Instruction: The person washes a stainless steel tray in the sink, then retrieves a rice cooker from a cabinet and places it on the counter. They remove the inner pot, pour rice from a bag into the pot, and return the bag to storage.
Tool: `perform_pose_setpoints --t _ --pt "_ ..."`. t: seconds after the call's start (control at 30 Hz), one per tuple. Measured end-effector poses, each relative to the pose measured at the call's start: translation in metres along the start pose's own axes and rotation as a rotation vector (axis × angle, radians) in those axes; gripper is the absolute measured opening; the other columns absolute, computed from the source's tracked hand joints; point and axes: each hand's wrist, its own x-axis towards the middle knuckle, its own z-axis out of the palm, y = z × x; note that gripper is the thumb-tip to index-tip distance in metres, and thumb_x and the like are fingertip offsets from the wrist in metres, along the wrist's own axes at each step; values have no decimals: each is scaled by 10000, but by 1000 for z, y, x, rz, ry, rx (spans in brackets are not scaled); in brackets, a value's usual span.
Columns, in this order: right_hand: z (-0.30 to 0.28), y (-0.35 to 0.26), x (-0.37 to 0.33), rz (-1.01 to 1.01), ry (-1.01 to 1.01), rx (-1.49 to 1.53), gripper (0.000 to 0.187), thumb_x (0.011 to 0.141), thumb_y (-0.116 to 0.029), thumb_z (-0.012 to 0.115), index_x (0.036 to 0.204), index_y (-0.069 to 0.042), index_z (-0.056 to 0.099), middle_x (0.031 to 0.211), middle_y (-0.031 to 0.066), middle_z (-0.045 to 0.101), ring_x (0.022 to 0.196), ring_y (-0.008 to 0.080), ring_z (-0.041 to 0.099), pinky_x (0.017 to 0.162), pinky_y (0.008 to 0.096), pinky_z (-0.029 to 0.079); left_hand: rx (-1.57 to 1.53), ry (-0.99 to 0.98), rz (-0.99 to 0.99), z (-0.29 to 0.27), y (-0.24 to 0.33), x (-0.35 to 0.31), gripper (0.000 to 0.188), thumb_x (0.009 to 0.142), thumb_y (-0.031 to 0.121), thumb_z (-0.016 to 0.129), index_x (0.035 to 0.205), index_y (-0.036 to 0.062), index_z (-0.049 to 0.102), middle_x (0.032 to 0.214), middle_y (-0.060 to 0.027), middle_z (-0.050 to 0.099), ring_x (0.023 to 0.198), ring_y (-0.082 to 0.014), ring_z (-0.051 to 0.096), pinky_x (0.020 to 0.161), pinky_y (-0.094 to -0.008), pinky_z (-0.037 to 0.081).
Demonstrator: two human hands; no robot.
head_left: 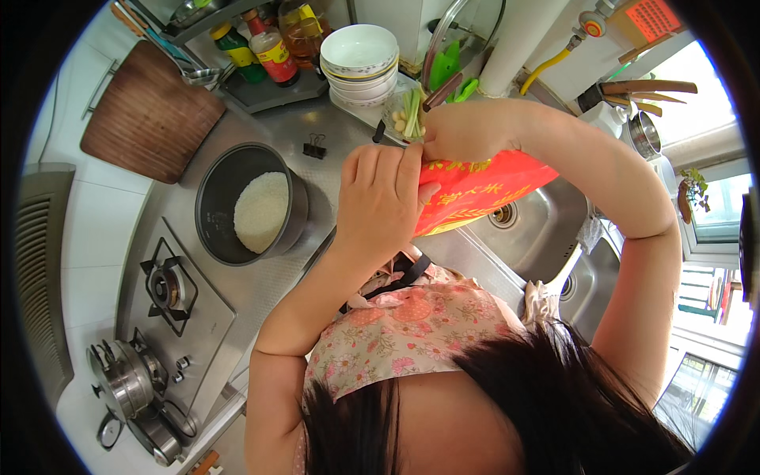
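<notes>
My left hand [378, 198] is closed on the upper left edge of a red bag [480, 186] with yellow printing. On the bag's far edge is my right hand [467, 133], bent over at the wrist; its fingertips are partly hidden against the bag near the left hand's fingers. The bag hangs tilted over the counter beside the sink. Left of my left hand, a dark grey rice cooker pot [207, 218] stands on the steel counter. White rice [261, 212] lies in it. A black binder clip [314, 146] rests on the counter behind the pot.
A gas stove [207, 317] with a steel pot [127, 384] lies at left. Behind stand a wooden cutting board [150, 111], sauce bottles [273, 51], stacked bowls [360, 59] and a dish of scallion and garlic [408, 117]. The double sink [546, 229] is at right.
</notes>
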Motion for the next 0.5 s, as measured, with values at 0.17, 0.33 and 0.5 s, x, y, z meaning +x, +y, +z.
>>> perform_pose_setpoints --t 0.17,0.33,0.5 --pt "-19 -17 -9 213 -89 235 296 863 -238 480 776 26 580 682 150 588 675 300 572 609 380 444 -48 -15 17 10 -5 0 230 779 196 611 915 26 536 804 -91 511 768 -290 488 694 -397 392" --pt "5 -38 -18 248 575 -173 171 802 -190 546 822 -26 588 724 93 583 748 243 602 647 365 482 -295 -61 -66 10 -13 4 149 799 150 589 877 29 548 799 -98 534 747 -300 486 659 -389 396" --pt "41 -36 -13 102 1010 -431 220 823 -193 557 644 -66 556 614 63 535 590 226 582 539 360 481 -536 -121 -120 11 -17 6 114 807 142 584 882 57 572 829 -63 577 754 -282 504 683 -381 403"
